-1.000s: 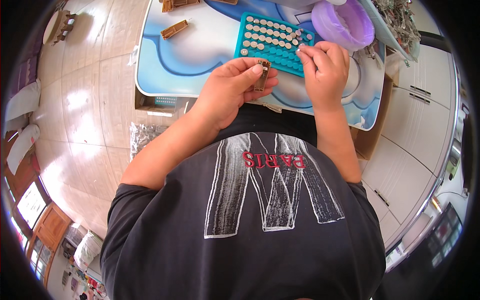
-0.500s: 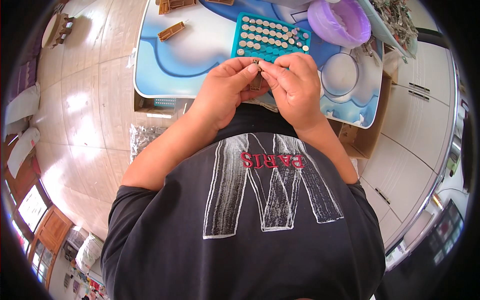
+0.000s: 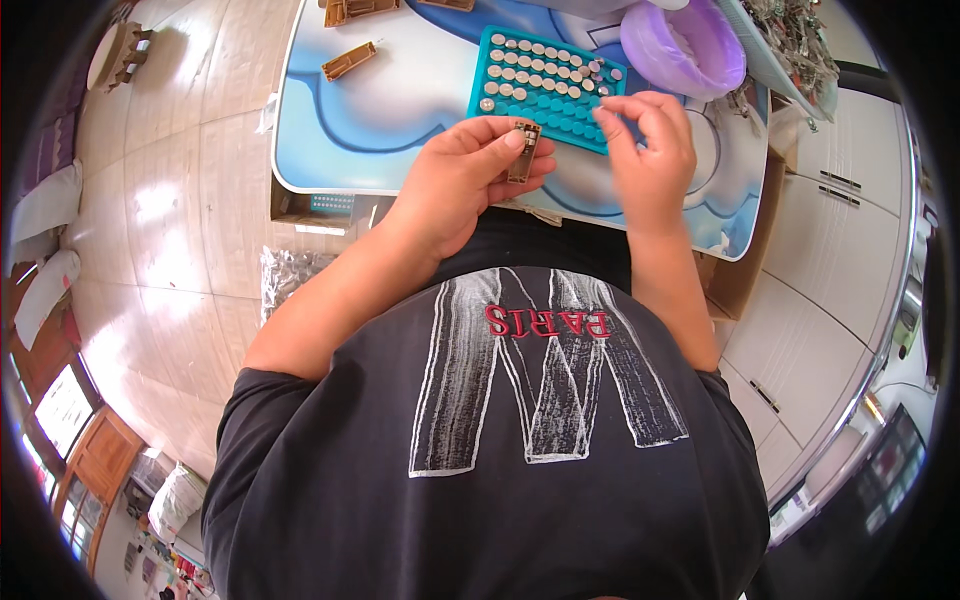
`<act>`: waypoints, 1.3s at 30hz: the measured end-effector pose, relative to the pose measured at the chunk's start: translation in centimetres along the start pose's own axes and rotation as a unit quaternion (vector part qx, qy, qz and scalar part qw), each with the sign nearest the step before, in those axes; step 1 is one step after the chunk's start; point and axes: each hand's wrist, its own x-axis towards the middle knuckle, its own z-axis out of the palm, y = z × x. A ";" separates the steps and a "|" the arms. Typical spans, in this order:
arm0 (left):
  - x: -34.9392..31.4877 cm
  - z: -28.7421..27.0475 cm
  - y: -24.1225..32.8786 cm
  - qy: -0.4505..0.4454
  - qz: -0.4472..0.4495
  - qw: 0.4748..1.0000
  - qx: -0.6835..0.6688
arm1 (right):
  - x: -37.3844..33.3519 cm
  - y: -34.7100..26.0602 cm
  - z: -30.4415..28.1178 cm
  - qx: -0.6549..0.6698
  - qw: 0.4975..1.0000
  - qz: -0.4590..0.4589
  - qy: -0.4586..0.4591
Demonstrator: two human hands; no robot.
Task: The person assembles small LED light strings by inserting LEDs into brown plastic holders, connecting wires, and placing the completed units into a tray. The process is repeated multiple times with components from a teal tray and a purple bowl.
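Note:
My left hand [image 3: 470, 165] is closed around a narrow brown plastic case [image 3: 521, 170], its thumb lying over the upper end. Small metal parts show inside that end. Over the front right edge of a teal tray [image 3: 476, 90], my right hand [image 3: 655, 155] is apart from the case, with thumb and forefinger tips close together. Anything between those tips is too small to make out. Rows of round silvery pieces [image 3: 523, 75] stand in the far part of the tray, while its near rows show bare teal knobs.
Another brown case [image 3: 348, 62] lies at the table's left, with more brown parts [image 3: 360, 8] at the far edge. A purple basin [image 3: 690, 45] stands right of the tray, beside a heap of metal pieces [image 3: 785, 40]. White cabinets [image 3: 820, 260] flank the table on the right.
My right hand has left the brown case and moved right to the tray's edge. My left hand keeps hold of the case, now more exposed.

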 end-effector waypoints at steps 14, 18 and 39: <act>0.1 -0.1 -0.1 -0.009 -0.003 1.000 -0.003 | -0.9 -3.9 1.5 0.143 0.988 0.007 -0.058; 0.2 -0.2 -0.3 -0.014 0.000 1.000 -0.001 | -1.0 -3.7 1.7 0.142 0.988 0.001 -0.066; -0.1 -0.5 -0.2 -0.005 -0.001 0.998 -0.062 | 0.0 -4.4 0.5 0.276 0.955 0.053 -0.094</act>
